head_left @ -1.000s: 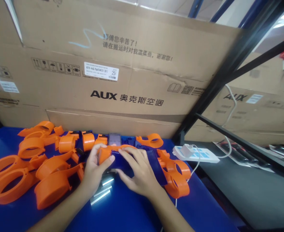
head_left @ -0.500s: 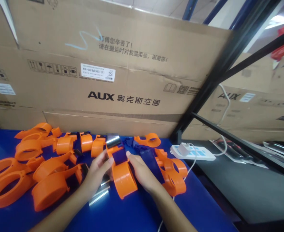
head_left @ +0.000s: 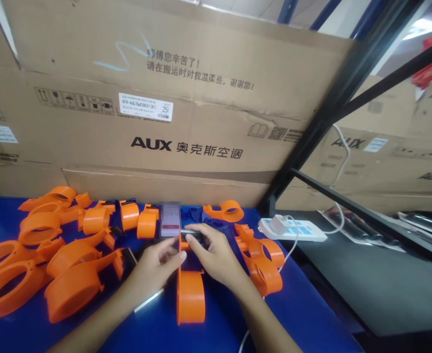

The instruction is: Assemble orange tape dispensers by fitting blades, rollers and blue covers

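Note:
An orange tape dispenser is between my hands, its ring hanging toward me. My left hand is closed at the left side of its handle, thumb lying near the handle. At the handle's top end, my right hand pinches the dispenser, thumb against a dark piece with a shiny edge; its exact shape is partly covered by fingers. Just behind my hands stands a phone with a lit screen. Beneath my left wrist a shiny metal strip lies on the blue table.
Several more orange dispensers lie to the left, others to the right. Small dark blue parts sit at the back. A white power strip with a plug and cable is at right. A large cardboard box stands behind.
The dispenser has turned more upright, its ring lower and nearer me. My right hand has shifted up to its top end. The phone behind now shows its screen.

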A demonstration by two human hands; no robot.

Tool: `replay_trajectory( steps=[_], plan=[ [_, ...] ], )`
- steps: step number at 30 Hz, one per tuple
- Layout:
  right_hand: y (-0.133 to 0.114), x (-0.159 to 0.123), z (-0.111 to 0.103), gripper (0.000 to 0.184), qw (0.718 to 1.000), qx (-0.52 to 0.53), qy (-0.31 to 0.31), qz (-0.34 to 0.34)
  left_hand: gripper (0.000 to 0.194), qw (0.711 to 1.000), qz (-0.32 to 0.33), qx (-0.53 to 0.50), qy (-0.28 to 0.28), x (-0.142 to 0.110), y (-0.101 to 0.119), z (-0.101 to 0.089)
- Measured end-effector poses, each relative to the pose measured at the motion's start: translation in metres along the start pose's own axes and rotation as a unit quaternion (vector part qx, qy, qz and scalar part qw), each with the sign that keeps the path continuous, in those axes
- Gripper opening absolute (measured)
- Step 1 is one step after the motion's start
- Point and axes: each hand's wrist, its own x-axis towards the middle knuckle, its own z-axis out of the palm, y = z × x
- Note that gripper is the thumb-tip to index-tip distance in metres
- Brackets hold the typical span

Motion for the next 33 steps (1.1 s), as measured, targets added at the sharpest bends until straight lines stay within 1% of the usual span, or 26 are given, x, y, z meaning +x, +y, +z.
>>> replay_trajectory(
  steps=[3,5,8,11,15,18,23,25,29,31,33],
  plan=[
    [0.010,0.001,0.002,0.021,0.993,-0.117,0.019,-0.008,0.056,0.998,0.035,0.035,0.031,0.000,-0.001,-0.001],
    [0.016,0.000,0.005,0.021,0.981,-0.189,0.032,0.000,0.050,0.997,0.046,0.052,0.032,-0.001,0.001,-0.001],
    [0.023,0.000,0.010,0.022,0.971,-0.237,0.039,0.007,0.043,0.993,0.065,0.089,0.034,-0.004,0.007,-0.001],
    [0.028,0.001,0.012,0.021,0.973,-0.225,0.046,-0.001,0.038,0.988,0.097,0.112,0.040,-0.005,0.010,0.000],
    [0.029,0.004,0.008,0.021,0.978,-0.202,0.053,-0.009,0.035,0.983,0.123,0.136,0.026,-0.006,0.010,0.002],
    [0.021,0.004,0.003,0.023,0.985,-0.166,0.045,-0.005,0.036,0.977,0.142,0.160,0.012,-0.007,0.010,0.002],
    [0.003,0.003,-0.007,0.034,0.997,-0.050,0.049,0.032,0.034,0.961,0.164,0.222,-0.006,-0.010,0.015,-0.001],
    [-0.003,0.003,-0.010,0.036,0.999,-0.039,0.024,0.030,0.036,0.953,0.171,0.249,-0.008,-0.012,0.017,-0.001],
    [-0.011,0.002,-0.009,0.035,0.998,-0.023,-0.060,0.012,0.042,0.940,0.193,0.280,-0.025,-0.015,0.022,-0.001],
    [-0.012,0.002,-0.006,0.032,0.997,-0.020,-0.074,0.010,0.043,0.936,0.211,0.279,-0.034,-0.016,0.023,-0.001],
    [-0.010,0.001,-0.003,0.030,0.997,-0.025,-0.071,0.011,0.045,0.935,0.225,0.273,-0.034,-0.015,0.023,0.000]
  ],
)
